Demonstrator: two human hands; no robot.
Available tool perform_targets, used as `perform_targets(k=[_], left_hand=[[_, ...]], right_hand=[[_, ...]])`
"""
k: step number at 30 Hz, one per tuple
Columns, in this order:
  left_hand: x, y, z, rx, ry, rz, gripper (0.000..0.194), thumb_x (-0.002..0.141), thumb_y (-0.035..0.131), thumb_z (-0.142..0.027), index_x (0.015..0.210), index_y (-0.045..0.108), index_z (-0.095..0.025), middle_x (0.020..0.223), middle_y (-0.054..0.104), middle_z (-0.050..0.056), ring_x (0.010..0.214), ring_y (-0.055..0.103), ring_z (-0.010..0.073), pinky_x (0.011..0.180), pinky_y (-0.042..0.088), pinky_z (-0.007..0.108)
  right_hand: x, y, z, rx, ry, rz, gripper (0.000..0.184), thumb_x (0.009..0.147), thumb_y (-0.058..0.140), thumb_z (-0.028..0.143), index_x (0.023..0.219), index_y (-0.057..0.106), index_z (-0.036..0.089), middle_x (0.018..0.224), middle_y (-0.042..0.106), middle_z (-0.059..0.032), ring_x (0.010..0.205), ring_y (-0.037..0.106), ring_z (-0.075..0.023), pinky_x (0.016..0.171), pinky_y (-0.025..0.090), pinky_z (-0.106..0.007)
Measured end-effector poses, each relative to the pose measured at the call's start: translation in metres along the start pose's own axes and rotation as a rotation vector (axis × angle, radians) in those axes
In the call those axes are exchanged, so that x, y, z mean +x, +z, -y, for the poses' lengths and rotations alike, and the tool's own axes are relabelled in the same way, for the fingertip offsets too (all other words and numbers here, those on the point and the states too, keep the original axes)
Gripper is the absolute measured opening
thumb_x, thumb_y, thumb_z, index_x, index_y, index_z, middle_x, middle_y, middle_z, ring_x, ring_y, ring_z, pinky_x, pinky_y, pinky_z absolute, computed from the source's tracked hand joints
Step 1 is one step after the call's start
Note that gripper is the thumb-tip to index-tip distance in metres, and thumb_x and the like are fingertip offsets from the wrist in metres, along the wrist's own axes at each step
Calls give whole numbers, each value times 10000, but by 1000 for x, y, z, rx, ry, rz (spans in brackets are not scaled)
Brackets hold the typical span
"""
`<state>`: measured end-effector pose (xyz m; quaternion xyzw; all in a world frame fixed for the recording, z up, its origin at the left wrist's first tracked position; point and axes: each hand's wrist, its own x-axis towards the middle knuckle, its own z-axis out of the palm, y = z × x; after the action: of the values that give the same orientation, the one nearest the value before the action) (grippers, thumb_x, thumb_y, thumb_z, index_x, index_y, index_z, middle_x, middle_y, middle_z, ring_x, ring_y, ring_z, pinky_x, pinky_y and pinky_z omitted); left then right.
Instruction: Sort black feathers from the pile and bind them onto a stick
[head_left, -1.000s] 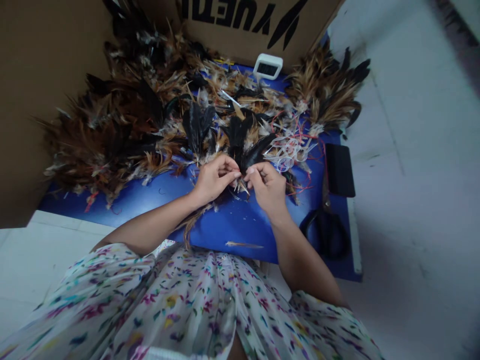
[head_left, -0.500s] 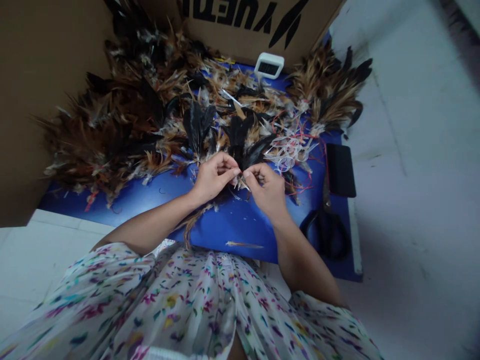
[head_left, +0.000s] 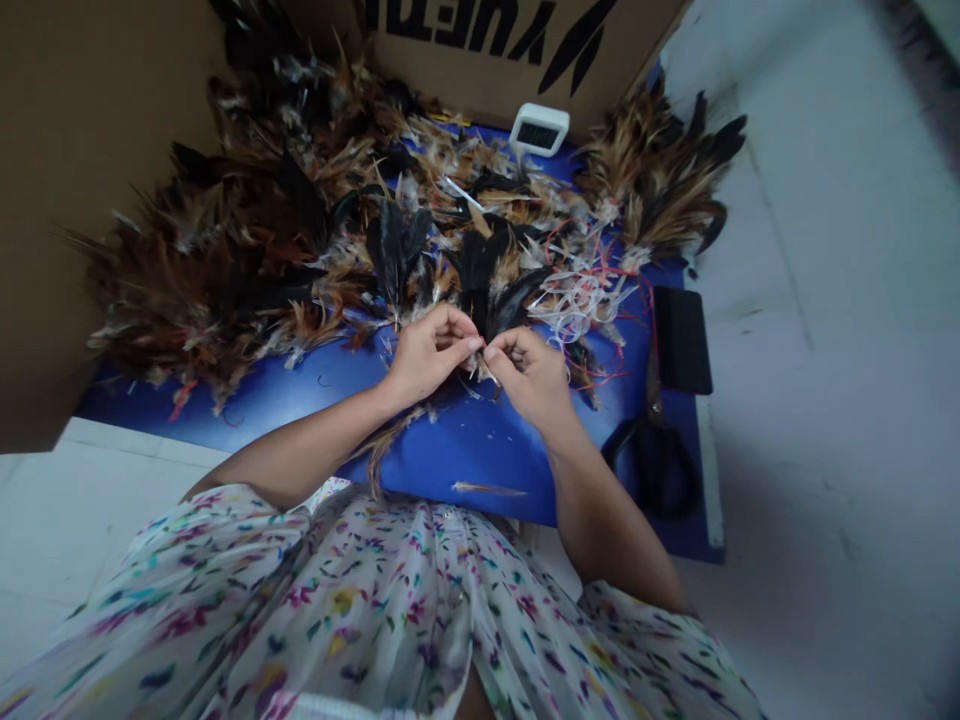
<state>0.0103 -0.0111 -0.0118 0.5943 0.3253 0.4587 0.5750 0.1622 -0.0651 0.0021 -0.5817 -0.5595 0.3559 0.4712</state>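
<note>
My left hand (head_left: 431, 350) and my right hand (head_left: 531, 378) meet over the front of the blue table, thumbs and forefingers pinched together. Between the fingertips are the quill ends of a small feather bunch (head_left: 474, 268), its dark plumes pointing away from me. A speck of red shows at the pinch; whether it is thread cannot be made out. Pale quills stick out below the fingers. Just left of the bunch lies another group of black feathers (head_left: 396, 250). Clear plastic loops (head_left: 577, 305) tangled with red string (head_left: 621, 272) lie to the right of my right hand.
Brown and black feathers (head_left: 217, 240) are heaped at the left, and more bundles (head_left: 660, 180) stand back right. A white digital timer (head_left: 538, 130) leans near a cardboard box (head_left: 480, 80). Black-handled scissors (head_left: 660, 465) and a black phone (head_left: 682, 340) lie along the blue table's (head_left: 517, 455) right edge.
My right hand's fingertips have shifted very slightly left, closer to the left fingertips. Both hands keep their pinch, and everything else lies as before.
</note>
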Motion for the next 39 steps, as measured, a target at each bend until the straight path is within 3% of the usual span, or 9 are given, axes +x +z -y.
perform_targets(k=[4,10,20,28,33,36,39], left_hand=[[0,0,0,-33,-19,2,302,760,774,-344,829,547,-158,691,644,-32,531,628,61,522,522,175],[1,0,-2,-43,-39,16,314,767,770,-364,834,538,-163,676,636,-38,528,631,66,522,526,181],[0,1,-4,-55,-67,13,287,756,766,-313,835,536,-160,681,639,-31,530,624,70,519,519,189],[1,1,-3,-79,-111,-16,302,728,777,-274,879,539,-166,717,665,-36,523,626,58,523,529,177],[1,1,-3,-52,-101,-19,268,723,764,-223,869,547,-164,712,659,-36,544,629,54,526,519,162],[1,1,-4,-38,-102,-20,245,727,747,-200,868,550,-163,712,659,-34,545,623,50,527,513,157],[1,1,-5,-41,-102,-25,250,724,745,-196,871,545,-164,717,660,-36,538,623,49,530,521,161]], right_hand=[[1,0,-1,102,30,7,156,829,616,319,746,561,199,544,502,68,479,423,-69,483,331,-217],[3,2,-1,178,48,23,182,808,654,354,773,578,193,560,542,58,488,457,-72,485,362,-214],[3,1,0,146,42,31,164,813,637,327,742,578,192,528,527,64,459,435,-66,459,341,-210],[3,4,-4,210,66,-5,139,781,664,311,795,577,203,567,577,58,493,519,-83,485,407,-216],[-1,6,-8,35,-69,-67,116,826,640,268,920,656,203,751,689,16,629,619,-100,612,483,-245],[-2,5,-7,-89,-143,-95,76,856,606,248,864,667,203,721,671,24,609,601,-95,621,475,-249],[-2,3,-5,-49,-104,-85,79,862,602,261,841,647,200,669,628,38,562,551,-86,568,442,-236]])
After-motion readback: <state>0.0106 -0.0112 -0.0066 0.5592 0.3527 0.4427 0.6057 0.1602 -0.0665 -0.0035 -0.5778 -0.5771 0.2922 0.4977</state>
